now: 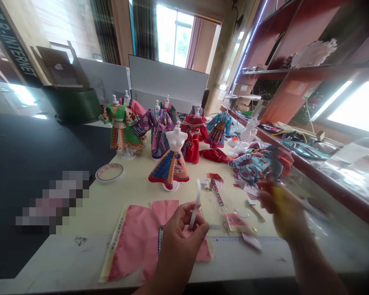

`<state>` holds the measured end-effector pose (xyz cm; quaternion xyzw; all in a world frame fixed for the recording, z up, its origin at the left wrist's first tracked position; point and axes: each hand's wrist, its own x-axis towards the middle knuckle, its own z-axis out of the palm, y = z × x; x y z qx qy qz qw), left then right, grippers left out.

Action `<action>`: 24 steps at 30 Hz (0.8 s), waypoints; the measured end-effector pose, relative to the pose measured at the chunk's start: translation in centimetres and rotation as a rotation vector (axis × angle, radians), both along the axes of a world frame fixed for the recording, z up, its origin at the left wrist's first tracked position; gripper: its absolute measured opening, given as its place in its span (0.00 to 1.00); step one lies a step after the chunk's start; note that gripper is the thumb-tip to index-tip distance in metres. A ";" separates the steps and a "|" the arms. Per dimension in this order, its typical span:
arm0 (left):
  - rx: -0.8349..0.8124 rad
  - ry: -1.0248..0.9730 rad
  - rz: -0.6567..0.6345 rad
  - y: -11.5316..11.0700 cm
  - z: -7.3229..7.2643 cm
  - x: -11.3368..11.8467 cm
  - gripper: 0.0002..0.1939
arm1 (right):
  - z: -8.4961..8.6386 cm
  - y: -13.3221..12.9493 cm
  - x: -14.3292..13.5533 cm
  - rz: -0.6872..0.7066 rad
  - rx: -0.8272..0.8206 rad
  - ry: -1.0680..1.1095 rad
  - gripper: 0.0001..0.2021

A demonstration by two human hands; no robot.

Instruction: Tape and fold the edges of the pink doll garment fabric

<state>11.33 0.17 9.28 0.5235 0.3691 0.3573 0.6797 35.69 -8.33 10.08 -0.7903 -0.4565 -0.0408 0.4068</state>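
Note:
A narrow white strip, apparently tape [198,194], stands up from my left hand [181,237], pinched between thumb and fingers. Beneath that hand lies a pink cloth piece [135,229] with pale edging and a row of shiny beads. My right hand [285,219] is raised to the right, blurred by motion. It is closed on what looks like scissors [277,196], with a yellow handle and a dark blade pointing up. Just beyond my left hand, a white mannequin [176,139] wears a blue and orange skirt [169,168].
Several dressed doll mannequins [158,127] stand at the back of the table. A tape roll [110,173] lies to the left. Fabric scraps [249,166] pile up at the right. A ruler [233,239] and small trimmings [215,190] lie beside the pink cloth.

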 end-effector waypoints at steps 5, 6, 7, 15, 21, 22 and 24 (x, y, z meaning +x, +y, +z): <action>0.041 0.046 -0.007 0.0 -0.4 -1.5 0.14 | -2.1 4.7 2.5 -0.019 -0.370 -0.227 0.23; 0.047 0.058 -0.013 -0.1 -0.6 -1.7 0.14 | -2.4 5.6 2.9 0.007 -0.428 -0.266 0.22; 0.047 0.068 -0.016 -0.2 -0.7 -1.9 0.14 | -2.6 6.6 3.2 0.043 -0.479 -0.301 0.21; 0.011 0.102 0.018 -0.2 -1.6 -2.2 0.13 | -3.2 15.2 3.5 0.404 -0.671 -0.471 0.17; 0.037 0.122 -0.044 0.1 -1.9 -2.2 0.11 | -3.8 19.5 3.0 0.578 -0.661 -0.487 0.16; 0.038 0.127 -0.044 0.2 -1.9 -2.2 0.11 | -3.9 19.8 2.9 0.601 -0.656 -0.484 0.15; 0.033 0.130 -0.035 0.3 -1.9 -2.2 0.11 | -4.0 20.1 2.7 0.634 -0.645 -0.472 0.15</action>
